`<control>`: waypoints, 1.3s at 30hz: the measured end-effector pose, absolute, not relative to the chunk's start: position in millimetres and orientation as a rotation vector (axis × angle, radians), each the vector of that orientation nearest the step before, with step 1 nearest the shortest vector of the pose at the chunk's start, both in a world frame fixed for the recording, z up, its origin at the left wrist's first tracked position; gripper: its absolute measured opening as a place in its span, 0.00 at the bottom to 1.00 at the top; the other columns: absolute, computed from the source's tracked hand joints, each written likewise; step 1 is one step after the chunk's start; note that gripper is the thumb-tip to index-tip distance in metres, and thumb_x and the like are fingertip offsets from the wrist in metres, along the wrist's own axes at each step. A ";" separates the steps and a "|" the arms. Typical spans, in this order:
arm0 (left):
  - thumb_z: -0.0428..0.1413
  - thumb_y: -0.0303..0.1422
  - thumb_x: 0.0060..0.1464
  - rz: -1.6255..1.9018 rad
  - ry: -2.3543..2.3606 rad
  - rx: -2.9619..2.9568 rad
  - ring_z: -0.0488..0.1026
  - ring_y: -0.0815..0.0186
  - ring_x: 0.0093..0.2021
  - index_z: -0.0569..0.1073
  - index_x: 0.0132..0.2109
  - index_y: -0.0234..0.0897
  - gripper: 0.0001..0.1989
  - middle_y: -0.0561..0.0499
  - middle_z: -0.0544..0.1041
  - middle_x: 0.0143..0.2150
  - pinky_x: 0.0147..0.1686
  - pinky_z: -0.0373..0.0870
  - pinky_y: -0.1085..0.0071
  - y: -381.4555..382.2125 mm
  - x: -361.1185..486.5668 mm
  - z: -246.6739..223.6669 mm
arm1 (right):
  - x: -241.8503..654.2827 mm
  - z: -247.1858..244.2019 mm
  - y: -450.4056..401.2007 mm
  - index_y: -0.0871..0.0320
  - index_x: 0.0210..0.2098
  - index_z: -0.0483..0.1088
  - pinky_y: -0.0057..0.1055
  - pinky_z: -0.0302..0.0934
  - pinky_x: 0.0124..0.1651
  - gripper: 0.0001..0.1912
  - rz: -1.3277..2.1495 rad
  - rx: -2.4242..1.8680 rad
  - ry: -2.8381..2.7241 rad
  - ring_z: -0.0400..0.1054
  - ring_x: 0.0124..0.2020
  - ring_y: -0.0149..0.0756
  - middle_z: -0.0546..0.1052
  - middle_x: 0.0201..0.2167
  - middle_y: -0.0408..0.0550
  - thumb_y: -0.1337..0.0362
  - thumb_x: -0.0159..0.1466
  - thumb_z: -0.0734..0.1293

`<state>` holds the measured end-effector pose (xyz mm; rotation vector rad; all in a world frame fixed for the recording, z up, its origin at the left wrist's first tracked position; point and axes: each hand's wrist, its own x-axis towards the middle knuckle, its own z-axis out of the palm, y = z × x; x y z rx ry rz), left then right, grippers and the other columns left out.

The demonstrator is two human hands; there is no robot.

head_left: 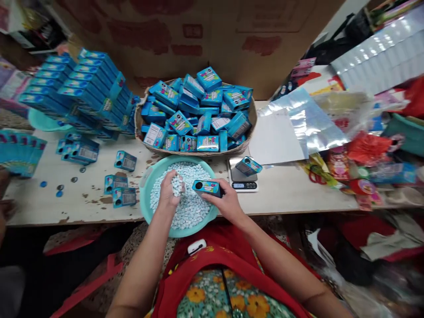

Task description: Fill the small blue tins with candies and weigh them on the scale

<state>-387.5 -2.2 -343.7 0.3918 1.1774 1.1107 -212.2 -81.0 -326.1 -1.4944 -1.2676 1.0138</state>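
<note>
A turquoise basin [145, 187] full of small pale-blue candies [192, 214] stands in front of me at the table's front edge. Over its left part, my left hand [170, 190] is closed round a handful of these candies, some showing between the fingers. My right hand [225, 198] grips a small blue candy box [207, 187] above the basin's right side; a dark round hole shows at its left end. Just right of that hand, a digital scale [243, 176] carries another blue box [249, 166] lying tilted on its plate.
Behind the basin, a cardboard tray [195, 152] is heaped with blue boxes. Stacked boxes [96, 88] rise at the left, with several loose ones [124, 196] nearer. White paper [276, 137] and plastic packets lie right. Part of another person's hand [5, 194] shows far left.
</note>
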 end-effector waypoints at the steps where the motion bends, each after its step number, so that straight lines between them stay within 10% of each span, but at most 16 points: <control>1: 0.60 0.40 0.42 1.121 1.112 0.349 0.60 0.74 0.16 0.63 0.30 0.37 0.15 0.56 0.65 0.22 0.14 0.51 0.78 -2.3 -386.6 -331.2 | -217.2 -327.2 -77.5 0.55 0.43 0.70 0.36 0.62 0.48 0.19 0.961 -1.487 -1.327 0.68 0.43 0.39 0.73 0.40 0.46 0.56 0.53 0.73; 8: 0.58 0.38 0.46 1.458 1.118 0.438 0.69 0.71 0.22 0.61 0.28 0.37 0.13 0.56 0.67 0.23 0.25 0.66 0.74 -0.6 -377.3 -303.4 | -258.7 -334.4 -59.4 0.54 0.43 0.69 0.38 0.60 0.46 0.16 0.763 -1.484 -1.709 0.67 0.44 0.43 0.74 0.40 0.48 0.64 0.55 0.71; 39: 0.58 0.43 0.50 1.482 1.224 0.628 0.70 0.70 0.23 0.65 0.27 0.35 0.16 0.55 0.69 0.23 0.27 0.69 0.71 5.0 -360.6 -289.6 | -249.1 -311.8 -52.0 0.55 0.43 0.70 0.35 0.62 0.46 0.17 0.846 -1.470 -1.495 0.70 0.43 0.40 0.76 0.40 0.47 0.61 0.54 0.73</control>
